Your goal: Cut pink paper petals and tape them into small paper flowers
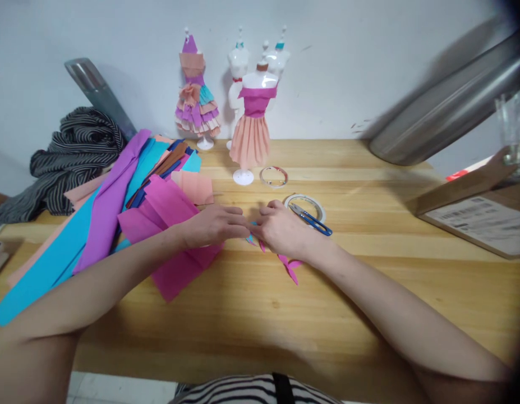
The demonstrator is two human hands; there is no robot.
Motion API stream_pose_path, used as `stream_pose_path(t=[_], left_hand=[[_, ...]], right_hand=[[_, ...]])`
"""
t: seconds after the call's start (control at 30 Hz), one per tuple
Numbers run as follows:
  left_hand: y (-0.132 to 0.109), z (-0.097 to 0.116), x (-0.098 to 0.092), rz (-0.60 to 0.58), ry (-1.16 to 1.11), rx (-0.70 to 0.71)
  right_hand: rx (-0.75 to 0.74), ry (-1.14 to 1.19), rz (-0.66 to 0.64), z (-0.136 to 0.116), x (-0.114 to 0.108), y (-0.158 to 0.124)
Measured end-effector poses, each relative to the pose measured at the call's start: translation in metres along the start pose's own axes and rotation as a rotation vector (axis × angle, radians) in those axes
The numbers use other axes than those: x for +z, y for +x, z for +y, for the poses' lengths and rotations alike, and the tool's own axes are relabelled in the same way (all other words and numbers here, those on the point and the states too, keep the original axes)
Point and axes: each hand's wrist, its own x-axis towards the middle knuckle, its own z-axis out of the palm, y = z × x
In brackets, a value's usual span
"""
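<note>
My left hand (217, 224) reaches in over magenta crepe paper (175, 280), its fingers pressed together. Opposite it, my right hand (282, 227) is closed, with fingers curled. The fingertips of both meet at a small blue paper piece (250, 239), mostly covered by them. Just below the right hand, a bit of pink shows, and a cut magenta paper scrap (289, 268) lies by that wrist. Blue-handled thread snips (312, 220) rest across a roll of white tape (322, 210) beyond the right hand.
Mini mannequins stand at the back: one in a peach-skirted paper dress (251, 137), another in a ruffled dress (196, 109). A thin tape ring (261, 178) lies before them. Crepe sheets (104, 213) and a striped cloth (78, 140) fill the left; a cardboard box (474, 219) and steel cylinder (436, 106) stand right.
</note>
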Motion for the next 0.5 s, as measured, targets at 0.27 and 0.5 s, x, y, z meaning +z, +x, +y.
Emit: stream_pose_path(t=[0.27,0.5], left_hand=[[-0.001,-0.023,0.016,-0.148,-0.031,-0.067],[0.000,-0.030,0.018,-0.250,0.031,-0.072]], right_hand=[[0.012,0.001,-0.013,-0.002,-0.002,0.001],[0.012,0.011,-0.002,-0.001,-0.001,0.000]])
